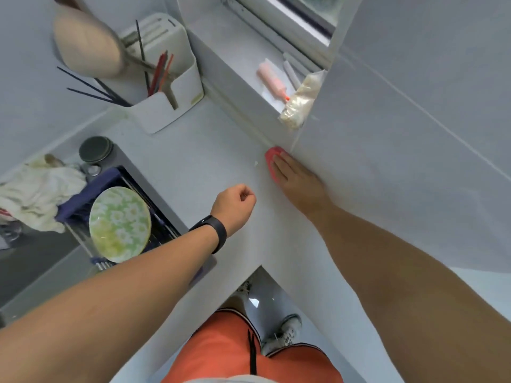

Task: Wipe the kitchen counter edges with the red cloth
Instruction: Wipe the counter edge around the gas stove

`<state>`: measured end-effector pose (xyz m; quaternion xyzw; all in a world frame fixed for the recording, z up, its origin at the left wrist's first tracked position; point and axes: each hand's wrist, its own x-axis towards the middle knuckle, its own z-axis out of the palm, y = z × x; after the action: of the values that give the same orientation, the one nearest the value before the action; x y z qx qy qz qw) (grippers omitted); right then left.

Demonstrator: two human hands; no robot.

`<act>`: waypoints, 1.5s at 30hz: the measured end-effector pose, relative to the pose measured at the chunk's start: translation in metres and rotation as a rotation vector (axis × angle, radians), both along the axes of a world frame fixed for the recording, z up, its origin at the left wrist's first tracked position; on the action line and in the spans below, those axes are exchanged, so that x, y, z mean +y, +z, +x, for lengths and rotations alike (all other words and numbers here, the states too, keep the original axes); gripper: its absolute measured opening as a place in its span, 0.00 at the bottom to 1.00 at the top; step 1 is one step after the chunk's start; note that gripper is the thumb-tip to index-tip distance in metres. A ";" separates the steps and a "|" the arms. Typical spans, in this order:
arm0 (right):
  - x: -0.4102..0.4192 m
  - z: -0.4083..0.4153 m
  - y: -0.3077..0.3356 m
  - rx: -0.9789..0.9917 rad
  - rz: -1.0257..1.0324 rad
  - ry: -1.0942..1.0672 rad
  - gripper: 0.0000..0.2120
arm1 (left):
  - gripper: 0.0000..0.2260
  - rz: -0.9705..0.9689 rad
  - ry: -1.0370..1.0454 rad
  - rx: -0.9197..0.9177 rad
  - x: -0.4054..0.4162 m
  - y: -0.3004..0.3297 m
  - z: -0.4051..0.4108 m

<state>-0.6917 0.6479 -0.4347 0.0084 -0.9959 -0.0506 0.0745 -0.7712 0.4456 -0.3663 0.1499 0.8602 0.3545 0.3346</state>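
- Head view, lower left to centre: left hand [234, 207] is curled into a fist over the counter [193, 161], holding nothing.
- Right of centre: right hand [297, 179] presses flat on the red cloth [272, 161], fingers straight, where counter meets wall.
- Upper left: white utensil holder [168, 87].

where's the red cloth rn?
Head view, right of centre: the red cloth lies on the counter in the back corner against the wall, under the right hand, just below the window ledge.
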 end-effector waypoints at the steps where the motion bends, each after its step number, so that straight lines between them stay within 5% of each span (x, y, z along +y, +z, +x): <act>1: -0.001 0.008 0.000 -0.014 -0.028 -0.021 0.23 | 0.06 0.004 -0.018 -0.005 0.006 0.001 0.003; 16: 0.010 0.270 0.014 0.118 -0.101 -0.202 0.20 | 0.07 -0.008 -0.350 0.031 0.082 0.029 0.149; 21: 0.021 0.347 0.024 -0.016 -0.175 -0.260 0.26 | 0.07 0.006 -0.347 0.030 0.081 0.038 0.221; 25: 0.014 0.388 0.053 -0.029 -0.546 -0.535 0.13 | 0.07 0.073 -0.331 0.048 0.080 0.046 0.274; 29: 0.013 0.424 0.078 0.074 -0.724 -0.712 0.24 | 0.07 0.077 -0.356 0.058 0.076 0.053 0.305; 37: -0.002 0.461 0.114 0.629 -1.705 -1.258 0.15 | 0.05 0.131 -0.466 0.026 0.121 0.063 0.340; 41: -0.022 0.491 0.144 0.813 -1.937 -1.307 0.17 | 0.21 0.196 -0.665 -0.068 0.159 0.065 0.377; 45: -0.023 0.529 0.150 0.876 -2.189 -1.225 0.22 | 0.12 0.224 -0.814 -0.236 0.179 0.074 0.424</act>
<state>-0.1627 0.6247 -0.2847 -0.5194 -0.2593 0.7485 0.3207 -0.3469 0.6246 -0.2919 0.4706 0.6429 0.2996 0.5248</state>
